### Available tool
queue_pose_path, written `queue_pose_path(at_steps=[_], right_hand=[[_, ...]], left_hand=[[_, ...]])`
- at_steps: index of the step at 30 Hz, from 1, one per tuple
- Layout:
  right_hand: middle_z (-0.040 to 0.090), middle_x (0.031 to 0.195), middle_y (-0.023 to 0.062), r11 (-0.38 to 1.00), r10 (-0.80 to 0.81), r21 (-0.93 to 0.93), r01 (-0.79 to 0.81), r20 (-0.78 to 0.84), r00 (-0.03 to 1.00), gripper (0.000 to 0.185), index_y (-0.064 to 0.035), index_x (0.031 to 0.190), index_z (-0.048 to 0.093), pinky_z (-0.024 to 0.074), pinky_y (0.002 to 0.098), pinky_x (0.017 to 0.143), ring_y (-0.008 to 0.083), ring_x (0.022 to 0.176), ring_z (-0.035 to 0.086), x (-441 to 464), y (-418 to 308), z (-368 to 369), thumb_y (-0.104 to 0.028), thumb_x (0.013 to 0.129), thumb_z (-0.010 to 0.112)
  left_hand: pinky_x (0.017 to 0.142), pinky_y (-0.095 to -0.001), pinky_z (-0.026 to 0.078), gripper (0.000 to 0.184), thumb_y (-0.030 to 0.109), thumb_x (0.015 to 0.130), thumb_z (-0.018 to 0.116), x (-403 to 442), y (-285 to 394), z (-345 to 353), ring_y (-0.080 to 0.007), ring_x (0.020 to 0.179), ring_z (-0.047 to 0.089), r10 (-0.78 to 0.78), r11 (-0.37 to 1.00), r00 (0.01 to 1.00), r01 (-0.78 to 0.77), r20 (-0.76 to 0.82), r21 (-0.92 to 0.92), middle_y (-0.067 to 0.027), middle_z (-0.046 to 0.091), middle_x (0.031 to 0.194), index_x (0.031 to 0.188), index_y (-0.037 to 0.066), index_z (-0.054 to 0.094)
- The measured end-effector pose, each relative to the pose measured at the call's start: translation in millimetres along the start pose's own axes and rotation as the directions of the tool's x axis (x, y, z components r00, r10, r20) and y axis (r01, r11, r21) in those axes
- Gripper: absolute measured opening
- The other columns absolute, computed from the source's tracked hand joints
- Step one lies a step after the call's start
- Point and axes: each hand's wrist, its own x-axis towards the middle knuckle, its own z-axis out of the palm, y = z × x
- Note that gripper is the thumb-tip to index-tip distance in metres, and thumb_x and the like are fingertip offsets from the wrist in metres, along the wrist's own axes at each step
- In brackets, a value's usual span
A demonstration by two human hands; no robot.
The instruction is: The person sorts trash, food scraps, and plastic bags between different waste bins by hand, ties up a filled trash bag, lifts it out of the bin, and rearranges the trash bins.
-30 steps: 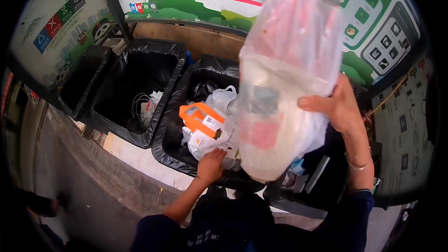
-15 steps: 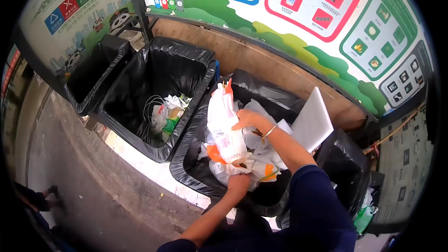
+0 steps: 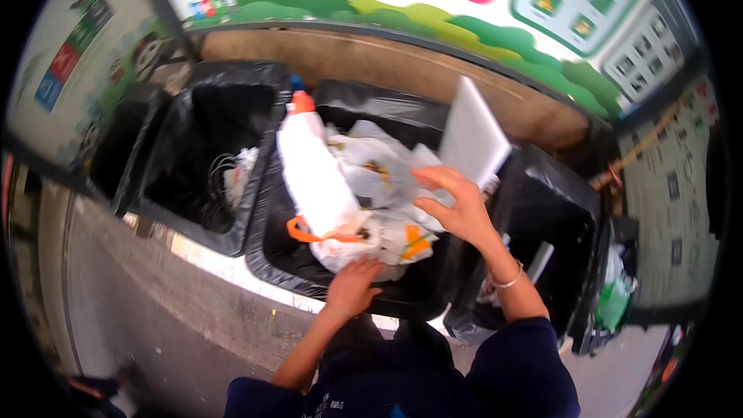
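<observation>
A large bin (image 3: 271, 255) lined with a black bag stands in front of me, heaped with rubbish. On its left part leans a white plastic bag (image 3: 313, 178) with orange at its top and an orange handle near its lower end. Beside it are crumpled clear plastic bags (image 3: 379, 170) with brownish scraps in them. My left hand (image 3: 354, 286), fingers stretched out, rests against the lower plastic at the near rim. Over the right part of the heap hovers my right hand (image 3: 457, 201), thumb and fingers apart, holding nothing. A white foam board (image 3: 474, 128) stands upright behind it.
To the left is a lined bin (image 3: 209, 220) with some litter and wire, and a narrower dark bin (image 3: 116, 147) beyond it. Another lined bin (image 3: 542, 217) stands at the right, near a green bag (image 3: 613, 303). Behind runs a sign board (image 3: 433, 23).
My right hand has let go of the white bag and moved right, opening. The white bag now leans at the left of the bin. My left hand has drawn back from the rubbish, fingers extended.
</observation>
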Motion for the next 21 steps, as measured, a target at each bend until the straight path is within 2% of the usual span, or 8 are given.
queue_pose_path(at_steps=[2, 5, 7, 11, 15, 17, 18, 21], right_hand=[[0.067, 0.096, 0.0072, 0.962, 0.258, 0.153, -0.228, -0.217, 0.942, 0.034, -0.0043, 0.112, 0.064, 0.0500, 0.0256, 0.072, 0.0126, 0.083, 0.064, -78.1, 26.7, -53.3, -0.002, 0.078, 0.068], [0.066, 0.086, 0.0024, 0.727, 0.686, 0.494, -0.477, -0.497, 0.532, 0.029, -0.0013, 0.111, 0.062, 0.0478, 0.0223, 0.069, 0.0064, 0.074, 0.060, -179.2, 89.2, -139.5, -0.005, 0.082, 0.066], [0.066, 0.083, 0.0020, 0.692, 0.649, 0.284, -0.664, -0.647, 0.400, 0.028, -0.0013, 0.110, 0.062, 0.0476, 0.0223, 0.067, 0.0065, 0.073, 0.059, -254.2, 162.6, -177.2, -0.007, 0.083, 0.065], [0.067, 0.083, 0.0047, 0.544, 0.789, 0.203, -0.814, -0.454, 0.413, 0.034, -0.0010, 0.111, 0.061, 0.0489, 0.0248, 0.064, 0.0116, 0.069, 0.060, -368.5, 309.4, -159.2, -0.007, 0.078, 0.067], [0.064, 0.105, 0.0124, 0.033, 0.999, 0.353, -0.935, -0.034, 0.023, 0.058, -0.0006, 0.123, 0.053, 0.0515, 0.0303, 0.078, 0.0199, 0.092, 0.062, -416.6, 401.8, -88.8, -0.019, 0.073, 0.076], [0.060, 0.114, 0.0166, 0.075, 0.986, 0.198, -0.977, -0.159, 0.044, 0.077, 0.0009, 0.131, 0.045, 0.0464, 0.0351, 0.091, 0.0275, 0.106, 0.057, -438.0, 442.1, -25.1, -0.030, 0.069, 0.080], [0.041, 0.134, 0.0261, 0.175, 0.971, 0.429, -0.886, 0.077, 0.228, 0.129, 0.0100, 0.141, 0.014, 0.0355, 0.0394, 0.105, 0.0355, 0.127, 0.040, -448.3, 467.9, -2.4, -0.050, 0.051, 0.085], [0.012, 0.149, 0.0229, 0.004, 0.999, 0.205, -0.979, -0.039, -0.004, 0.148, -0.0021, 0.145, -0.004, 0.0287, 0.0422, 0.109, 0.0426, 0.135, 0.021, -417.5, 460.8, 69.7, -0.058, 0.042, 0.086]], left_hand=[[0.098, -0.0391, 0.040, 0.046, 0.015, 0.073, 0.072, -10.3, 12.9, -8.1, -0.0299, 0.118, 0.051, -0.047, 0.992, 0.999, 0.045, -0.017, -0.120, -0.0123, 0.060, 0.116, 0.116, 0.006, 0.058], [0.096, -0.0403, 0.039, 0.037, 0.014, 0.074, 0.071, -28.8, 27.9, 9.5, -0.0319, 0.114, 0.053, -0.220, 0.965, 0.971, 0.202, -0.094, -0.168, -0.0130, 0.064, 0.106, 0.109, 0.004, 0.062], [0.095, -0.0418, 0.038, 0.033, 0.011, 0.075, 0.070, -30.2, 43.7, 27.9, -0.0327, 0.111, 0.053, -0.179, 0.983, 0.971, 0.171, -0.159, -0.059, -0.0117, 0.064, 0.105, 0.106, 0.004, 0.062], [0.095, -0.0414, 0.035, 0.027, 0.017, 0.082, 0.063, -8.4, 79.1, 72.6, -0.0313, 0.109, 0.053, -0.262, 0.965, 0.945, 0.260, -0.196, -0.036, -0.0099, 0.064, 0.102, 0.104, 0.002, 0.061], [0.092, -0.0391, 0.032, 0.030, 0.027, 0.090, 0.049, 12.5, 88.3, 112.6, -0.0286, 0.101, 0.054, -0.258, 0.905, 0.927, 0.331, -0.272, 0.268, -0.0105, 0.063, 0.098, 0.100, 0.002, 0.063], [0.092, -0.0381, 0.032, 0.030, 0.025, 0.090, 0.047, 11.5, 83.8, 117.6, -0.0271, 0.098, 0.054, -0.261, 0.896, 0.922, 0.342, -0.287, 0.283, -0.0116, 0.063, 0.095, 0.097, 0.001, 0.064], [0.089, -0.0396, 0.033, 0.034, 0.029, 0.090, 0.043, 12.3, 81.1, 119.7, -0.0290, 0.092, 0.054, -0.251, 0.884, 0.923, 0.341, -0.291, 0.319, -0.0088, 0.063, 0.092, 0.093, 0.002, 0.063], [0.088, -0.0393, 0.033, 0.036, 0.030, 0.090, 0.040, 12.6, 78.3, 119.6, -0.0291, 0.091, 0.053, -0.275, 0.873, 0.934, 0.342, -0.229, 0.347, -0.0086, 0.063, 0.089, 0.090, 0.002, 0.063]])
